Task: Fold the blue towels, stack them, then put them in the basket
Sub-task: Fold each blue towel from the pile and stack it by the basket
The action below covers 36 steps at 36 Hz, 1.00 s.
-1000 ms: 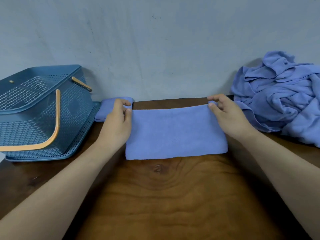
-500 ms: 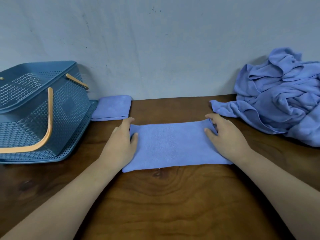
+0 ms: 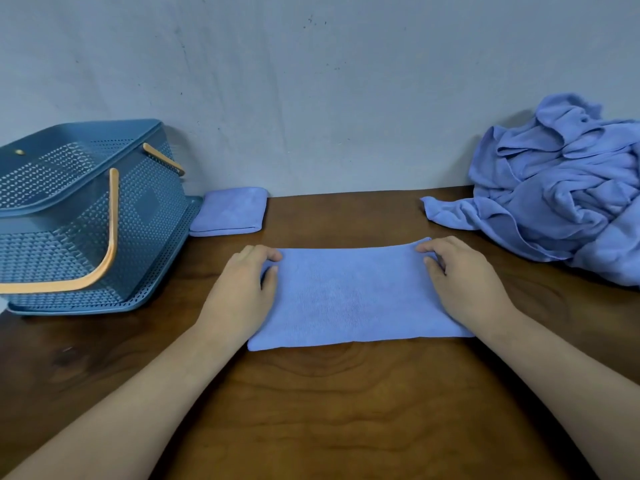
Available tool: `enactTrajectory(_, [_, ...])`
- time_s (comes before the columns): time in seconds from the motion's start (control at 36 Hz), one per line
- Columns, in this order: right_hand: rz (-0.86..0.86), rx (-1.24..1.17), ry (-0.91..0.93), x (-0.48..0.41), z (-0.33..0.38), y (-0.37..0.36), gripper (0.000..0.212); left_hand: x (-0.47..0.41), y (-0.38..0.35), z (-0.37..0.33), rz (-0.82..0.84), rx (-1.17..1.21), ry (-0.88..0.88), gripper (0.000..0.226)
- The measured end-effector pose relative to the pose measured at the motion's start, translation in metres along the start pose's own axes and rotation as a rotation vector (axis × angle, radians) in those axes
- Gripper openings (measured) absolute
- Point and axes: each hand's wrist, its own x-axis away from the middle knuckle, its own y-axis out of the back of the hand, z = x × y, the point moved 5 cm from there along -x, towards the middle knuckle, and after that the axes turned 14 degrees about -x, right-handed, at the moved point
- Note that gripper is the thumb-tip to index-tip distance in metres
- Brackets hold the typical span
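Both far corners of the half-folded towel [image 3: 353, 296] are pinched, one by the left hand [image 3: 239, 292] and one by the right hand [image 3: 467, 282]. It is laid flat on the table [image 3: 329, 410].

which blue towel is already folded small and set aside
The small square beside the basket, against the wall. The middle towel is only a long strip, and the rest lie in a crumpled pile on the right.

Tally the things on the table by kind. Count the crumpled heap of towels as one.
Basket: 1
Folded towel: 1
Half-folded towel: 1
Crumpled towel heap: 1
Total: 4
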Motion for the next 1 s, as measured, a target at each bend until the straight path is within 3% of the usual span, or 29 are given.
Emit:
enactTrajectory(0.11, [0.025, 0.029, -0.006, -0.001, -0.003, -0.002, 0.029, -0.001, -0.008, 0.005, 0.085, -0.06, 0.004, 0.024])
enactTrajectory(0.64, [-0.017, 0.098, 0.032, 0.0, 0.003, 0.001, 0.035, -0.008, -0.015, 0.008, 0.144, -0.19, 0.009, 0.042])
enactTrajectory(0.83, [0.07, 0.335, -0.082, -0.001, 0.0, -0.003, 0.04, -0.009, -0.018, 0.009, 0.147, -0.258, -0.02, 0.045])
enactTrajectory(0.92, [0.08, 0.314, -0.114, -0.002, 0.002, 0.003, 0.043, -0.011, -0.008, 0.009, 0.11, -0.258, 0.003, 0.044])
enactTrajectory(1.0, [-0.013, 0.29, 0.041, -0.003, 0.025, 0.011, 0.044, -0.009, 0.014, -0.008, -0.034, -0.351, -0.038, 0.041])
